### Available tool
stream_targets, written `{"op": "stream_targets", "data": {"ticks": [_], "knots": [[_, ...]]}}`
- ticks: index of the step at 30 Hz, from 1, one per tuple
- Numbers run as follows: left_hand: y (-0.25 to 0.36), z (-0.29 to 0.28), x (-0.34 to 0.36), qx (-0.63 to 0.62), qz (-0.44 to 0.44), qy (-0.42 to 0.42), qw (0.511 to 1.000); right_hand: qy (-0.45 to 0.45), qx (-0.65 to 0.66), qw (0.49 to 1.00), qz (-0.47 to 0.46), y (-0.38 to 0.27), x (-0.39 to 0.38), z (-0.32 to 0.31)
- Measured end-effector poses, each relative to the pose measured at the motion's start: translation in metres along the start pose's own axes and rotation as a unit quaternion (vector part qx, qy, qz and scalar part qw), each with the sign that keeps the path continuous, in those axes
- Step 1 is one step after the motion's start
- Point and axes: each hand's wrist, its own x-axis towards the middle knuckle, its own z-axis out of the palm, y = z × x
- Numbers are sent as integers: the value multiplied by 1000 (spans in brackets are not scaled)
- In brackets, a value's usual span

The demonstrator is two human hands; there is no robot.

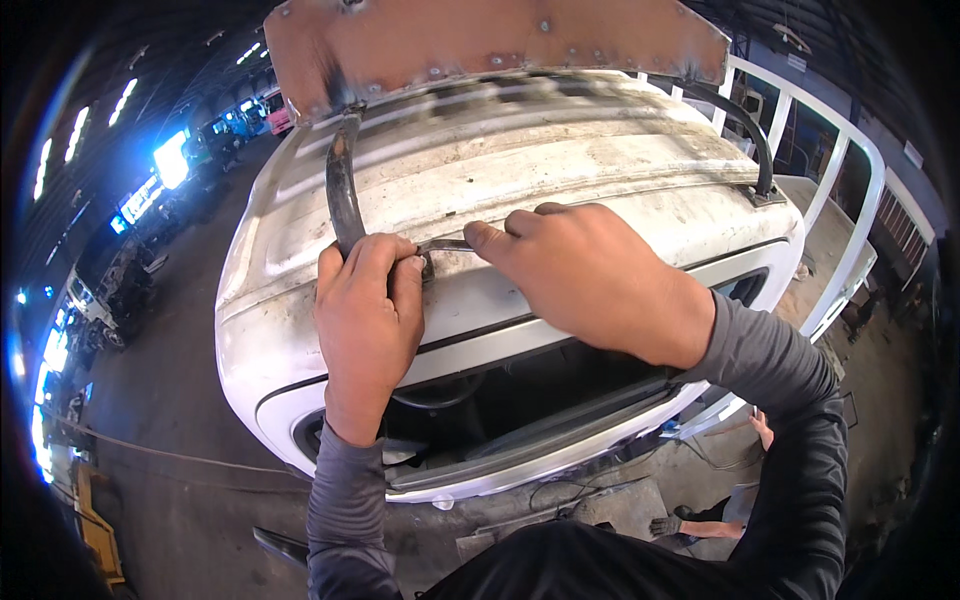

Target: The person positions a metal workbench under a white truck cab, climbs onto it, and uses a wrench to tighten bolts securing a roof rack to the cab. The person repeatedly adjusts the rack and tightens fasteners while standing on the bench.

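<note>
My right hand point(600, 280) grips a slim metal wrench point(450, 244). Its far end reaches a small bolt-like fitting at the foot of a curved black tube point(343, 185). Beside that same foot, my left hand point(370, 310) is closed in a pinch, thumb against fingers; what lies between them is hidden. The tube rises from the front edge of a dirty white vehicle cab roof point(500, 210) to a rusty brown metal panel point(500, 40). Both hands rest close together above the cab's window opening point(530, 400).
A second black tube point(750, 135) stands on the roof at right, bolted through a foot plate. White railing point(835, 170) runs along the right side. Below right, another person's gloved hand point(665, 526) and bare hand point(762, 430) show. A cable point(180, 455) crosses at left, near yellow metalwork point(97, 535).
</note>
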Motion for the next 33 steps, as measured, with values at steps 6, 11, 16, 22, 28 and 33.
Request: {"op": "stream_targets", "data": {"ticks": [6, 11, 16, 22, 28, 33], "knots": [[2, 5, 5, 17, 47, 32, 998, -30, 29, 999, 2, 31, 15, 7], [2, 1, 3, 6, 21, 10, 1000, 12, -50, 999, -2, -7, -6, -7], [6, 3, 1, 17, 27, 8, 999, 15, 14, 1000, -21, -3, 2, -1], [21, 2, -1, 49, -48, 0, 998, -3, 103, 991, -83, 24, -9, 9], [31, 10, -2, 37, -83, 27, 995, 112, -139, 963, -202, 197, 58, -34], [30, 19, -3, 47, -70, 46, 995, 268, 558, 770, 155, 313, 95, -4]]}}
